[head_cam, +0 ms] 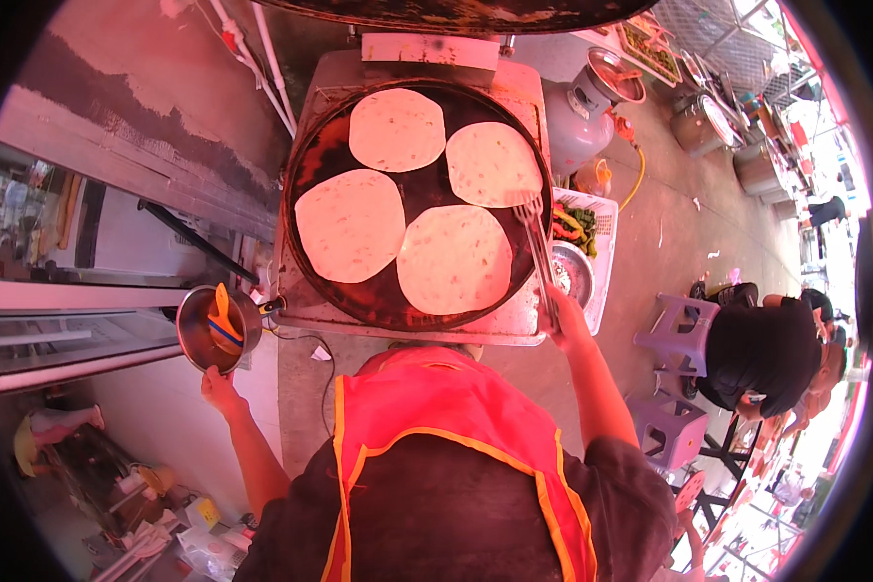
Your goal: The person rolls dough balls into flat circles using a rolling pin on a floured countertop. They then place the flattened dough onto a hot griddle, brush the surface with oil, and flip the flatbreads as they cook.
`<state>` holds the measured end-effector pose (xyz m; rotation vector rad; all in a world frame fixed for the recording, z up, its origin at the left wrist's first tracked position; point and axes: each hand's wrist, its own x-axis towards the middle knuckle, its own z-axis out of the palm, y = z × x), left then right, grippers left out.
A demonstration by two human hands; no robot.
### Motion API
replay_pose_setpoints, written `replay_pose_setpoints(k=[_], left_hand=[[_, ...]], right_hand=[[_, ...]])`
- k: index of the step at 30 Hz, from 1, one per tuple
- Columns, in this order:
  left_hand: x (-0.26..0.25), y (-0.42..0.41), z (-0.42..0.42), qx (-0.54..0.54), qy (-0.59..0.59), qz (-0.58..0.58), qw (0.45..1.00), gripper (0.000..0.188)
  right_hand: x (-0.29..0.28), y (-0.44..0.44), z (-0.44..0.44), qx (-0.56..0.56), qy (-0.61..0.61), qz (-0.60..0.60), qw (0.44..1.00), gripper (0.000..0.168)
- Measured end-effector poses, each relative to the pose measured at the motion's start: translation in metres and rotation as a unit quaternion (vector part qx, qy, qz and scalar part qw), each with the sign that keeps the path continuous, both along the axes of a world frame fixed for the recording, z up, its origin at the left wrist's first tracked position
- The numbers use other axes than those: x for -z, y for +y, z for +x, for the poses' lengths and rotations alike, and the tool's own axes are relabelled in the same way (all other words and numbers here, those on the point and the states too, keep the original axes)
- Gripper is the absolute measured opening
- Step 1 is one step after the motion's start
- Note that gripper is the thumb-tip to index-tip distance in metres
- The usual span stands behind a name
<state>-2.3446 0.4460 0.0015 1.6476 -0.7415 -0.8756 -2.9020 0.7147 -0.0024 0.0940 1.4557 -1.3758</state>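
Observation:
Several pale round flatbreads, among them a front one (455,260), a left one (349,227) and a back one (397,131), lie flat on a dark round griddle (415,190). My right hand (569,319) grips long metal tongs (542,251) at the griddle's right edge. Their fork-like tips are at the lower edge of the right flatbread (495,164); whether they pinch it I cannot tell. Left of the griddle, my left hand (222,391) holds a metal saucepan (244,320) by its rim. Inside leans an orange-handled utensil (224,320), apparently a brush, in brownish liquid.
The griddle's raised lid (465,16) hangs at the far side. To the right are a white basket (608,225) with peppers and a metal bowl (580,273), and a gas cylinder (580,134). Purple stools (673,429) and a seated person (760,356) are farther right.

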Motion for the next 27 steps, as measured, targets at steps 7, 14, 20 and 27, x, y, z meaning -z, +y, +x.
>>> replay_pose_setpoints(k=[7, 14, 20, 27], left_hand=[[-0.006, 0.020, 0.021, 0.002, 0.012, 0.011, 1.000, 0.024], [-0.013, 0.059, 0.022, -0.049, 0.042, 0.024, 0.998, 0.025], [-0.001, 0.070, 0.008, -0.050, 0.073, 0.013, 0.996, 0.028], [0.001, 0.078, 0.006, -0.050, 0.090, 0.014, 0.995, 0.022]], right_hand=[[0.075, -0.115, -0.053, 0.056, 0.013, -0.085, 0.995, 0.022], [0.027, -0.125, -0.053, 0.004, 0.187, -0.101, 0.977, 0.016], [0.015, -0.109, -0.045, -0.167, 0.691, 0.090, 0.697, 0.035], [-0.026, -0.037, -0.001, -0.270, 0.648, 0.139, 0.698, 0.038]])
